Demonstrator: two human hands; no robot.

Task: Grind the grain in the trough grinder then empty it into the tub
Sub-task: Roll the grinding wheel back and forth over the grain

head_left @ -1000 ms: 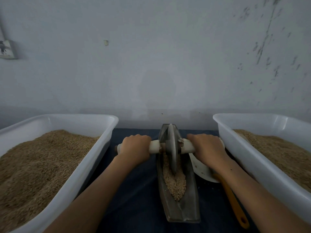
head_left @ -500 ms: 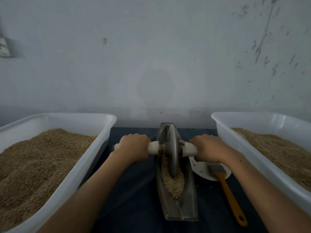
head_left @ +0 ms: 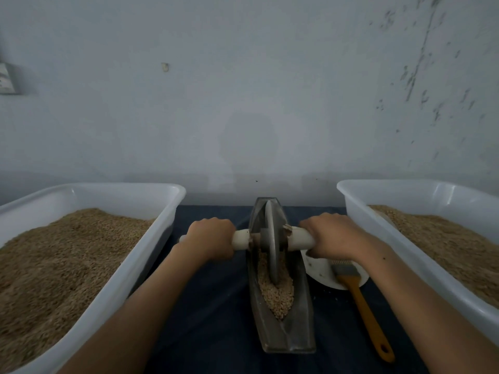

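The left hand and the right hand each grip one end of the pale handle that runs through the metal wheel, fingers curled over the top so the fingertips themselves are hidden underneath. The wheel stands upright in the far half of the trough grinder, a long grey boat-shaped channel lying on a dark blue cloth between the two tubs. Its lower edge is sunk in the grain, which fills the middle of the trough and thins to a point toward the near end. The left tub and the right tub, both white plastic, hold heaps of brown grain and run out of the picture at the sides and bottom. Just right of the grinder a white dish is partly covered by the right wrist, and a brush with an orange handle lies with its bristle end on the dish. On the grey wall at the far left edge sits a small fitting, perhaps a switch or socket, cut off and too dim to be sure. No writing or label can be read anywhere.
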